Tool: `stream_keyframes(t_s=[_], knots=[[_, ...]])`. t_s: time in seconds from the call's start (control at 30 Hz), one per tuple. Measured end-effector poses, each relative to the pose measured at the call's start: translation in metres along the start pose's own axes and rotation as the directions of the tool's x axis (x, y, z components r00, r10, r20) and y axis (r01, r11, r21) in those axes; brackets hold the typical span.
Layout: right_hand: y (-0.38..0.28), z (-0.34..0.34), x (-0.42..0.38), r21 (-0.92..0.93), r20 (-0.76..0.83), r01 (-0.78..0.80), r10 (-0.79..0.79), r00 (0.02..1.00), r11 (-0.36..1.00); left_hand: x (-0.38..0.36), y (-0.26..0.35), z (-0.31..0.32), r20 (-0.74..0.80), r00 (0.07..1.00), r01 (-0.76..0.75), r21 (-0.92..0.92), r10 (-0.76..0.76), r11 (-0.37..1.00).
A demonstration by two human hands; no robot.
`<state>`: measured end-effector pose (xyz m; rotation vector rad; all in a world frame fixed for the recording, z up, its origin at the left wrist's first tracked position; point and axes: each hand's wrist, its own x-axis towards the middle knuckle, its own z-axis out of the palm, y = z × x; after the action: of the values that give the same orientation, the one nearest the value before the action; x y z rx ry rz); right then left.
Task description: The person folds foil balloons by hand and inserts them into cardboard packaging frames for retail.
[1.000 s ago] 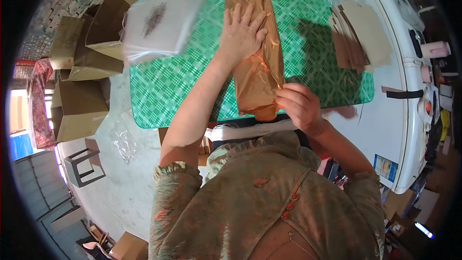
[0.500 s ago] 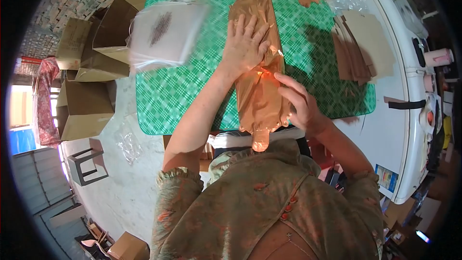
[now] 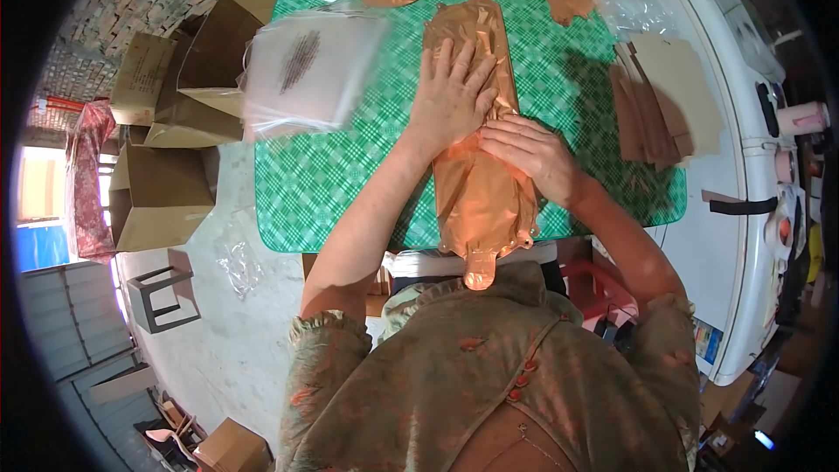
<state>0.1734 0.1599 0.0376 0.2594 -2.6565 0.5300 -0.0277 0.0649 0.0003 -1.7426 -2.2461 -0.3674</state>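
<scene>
The copper-coloured foil (image 3: 483, 205) is folded long and narrow, though creases are yet to be smoothed, and its tab is hung over the table's (image 3: 306, 188) near edge. It is pressed by the left hand (image 3: 450, 109), fingers slightly apart, and the right hand (image 3: 537, 156), fingers together, unclamped.

Left hand (image 3: 452, 105) spread palm down; right hand (image 3: 535, 154) palm down just beside it

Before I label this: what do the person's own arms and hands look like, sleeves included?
Left hand and right hand: no gloves, rings or watch visible. Bare forearms. Short olive-green fabric sleeves with reddish patterning; the left ends in a ruffled cuff.
</scene>
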Motion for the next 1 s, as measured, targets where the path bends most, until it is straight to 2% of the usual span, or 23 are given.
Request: stream_keyframes(t_s=[0.1,0.4,0.5,0.6,0.8,0.9,1.0], knots=[[-0.001,-0.002,-0.003,-0.005,0.060,0.024,-0.023,0.998,1.000,0.001,0.000,0.002,-0.033,0.999,0.005,-0.028,-0.006,1.000],[0.000,-0.002,-0.011,0.022,0.104,0.039,-0.041,0.994,0.999,0.000,-0.001,-0.002,-0.004,1.000,-0.010,-0.008,0.010,1.000],[-0.002,-0.003,-0.008,0.050,0.086,0.022,-0.026,0.996,0.999,0.000,0.000,-0.001,-0.001,1.000,-0.002,-0.006,0.002,1.000],[-0.010,-0.007,0.001,-0.008,0.083,0.017,-0.016,0.996,1.000,0.001,-0.001,0.001,-0.026,1.000,-0.015,-0.023,0.014,1.000],[-0.005,-0.001,0.002,0.041,0.088,0.025,-0.028,0.996,0.999,0.000,-0.004,0.003,-0.056,0.998,-0.035,-0.063,0.031,0.997],[-0.007,-0.008,0.008,0.134,0.102,-0.026,0.012,0.995,0.991,0.001,-0.008,-0.005,-0.071,0.997,-0.029,-0.203,0.015,0.979],[-0.007,-0.013,0.014,0.249,0.156,-0.136,0.099,0.983,0.959,-0.001,-0.016,-0.029,-0.002,1.000,-0.014,-0.411,0.015,0.912]])
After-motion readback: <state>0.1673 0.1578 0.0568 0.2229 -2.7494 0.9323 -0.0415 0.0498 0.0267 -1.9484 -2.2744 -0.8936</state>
